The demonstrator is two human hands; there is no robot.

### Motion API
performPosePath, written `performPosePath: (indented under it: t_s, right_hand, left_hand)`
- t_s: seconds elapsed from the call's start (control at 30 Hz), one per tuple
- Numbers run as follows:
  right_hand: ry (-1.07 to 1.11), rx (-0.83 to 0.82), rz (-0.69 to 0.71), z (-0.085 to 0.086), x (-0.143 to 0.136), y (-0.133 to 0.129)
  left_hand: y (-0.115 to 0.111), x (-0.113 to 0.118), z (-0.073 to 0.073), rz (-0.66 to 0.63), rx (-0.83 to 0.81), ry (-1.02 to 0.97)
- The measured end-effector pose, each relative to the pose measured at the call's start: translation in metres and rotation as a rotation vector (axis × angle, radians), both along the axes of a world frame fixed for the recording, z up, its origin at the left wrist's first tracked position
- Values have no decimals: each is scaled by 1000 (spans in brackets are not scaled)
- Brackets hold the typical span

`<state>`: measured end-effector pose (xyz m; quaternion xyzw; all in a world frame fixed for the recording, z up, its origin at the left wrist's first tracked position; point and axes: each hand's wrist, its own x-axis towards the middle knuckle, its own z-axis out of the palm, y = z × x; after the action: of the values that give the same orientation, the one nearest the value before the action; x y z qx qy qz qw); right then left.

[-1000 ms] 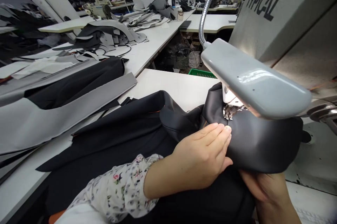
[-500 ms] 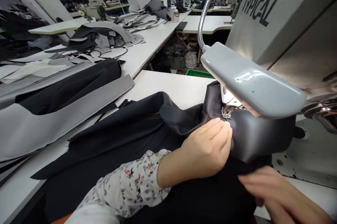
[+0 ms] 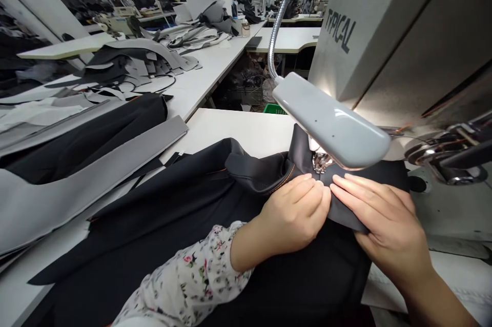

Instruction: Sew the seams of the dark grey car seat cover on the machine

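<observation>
Black material (image 3: 184, 199) with orange stitching spreads over the sewing table and runs under the presser foot (image 3: 320, 162) of a sewing machine (image 3: 357, 35). My left hand (image 3: 298, 211) is closed on the material just in front of the foot, its fingers bunched in a pinch. Beside it on the right, my right hand (image 3: 384, 219) lies on the dark piece with its fingers stretched forward, fingertips close to the foot. Its thumb is hidden. A grey lamp head (image 3: 332, 122) hangs above the foot and covers part of the needle area.
Grey and black cut pieces (image 3: 88, 163) are heaped on the left table (image 3: 207, 65). A green basket (image 3: 274, 108) shows behind the sewing table. The machine's metal thread parts (image 3: 453, 155) stick out at the right. People (image 3: 307, 1) are far back.
My right hand has moved forward and left from the lower right onto the material beside my left hand. My left hand keeps its pinch. The view has shifted somewhat.
</observation>
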<state>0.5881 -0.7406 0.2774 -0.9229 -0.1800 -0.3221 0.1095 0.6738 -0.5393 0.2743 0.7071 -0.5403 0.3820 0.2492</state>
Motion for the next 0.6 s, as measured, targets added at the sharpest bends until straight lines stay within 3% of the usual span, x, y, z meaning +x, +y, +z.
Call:
performPosePath:
  t_s: [0.2,0.43,0.6]
  right_hand:
    - [-50,27,37,-3,10,-7]
    - [-125,169,106,-5,28,-9]
    - [-141,214,70,-8,35,-8]
  left_hand:
    - [-4,5,-4,4,-87,-11]
    - [-7,11,-13,-12,-115,-67]
    - [-8,17,-17,-51,-122,-44]
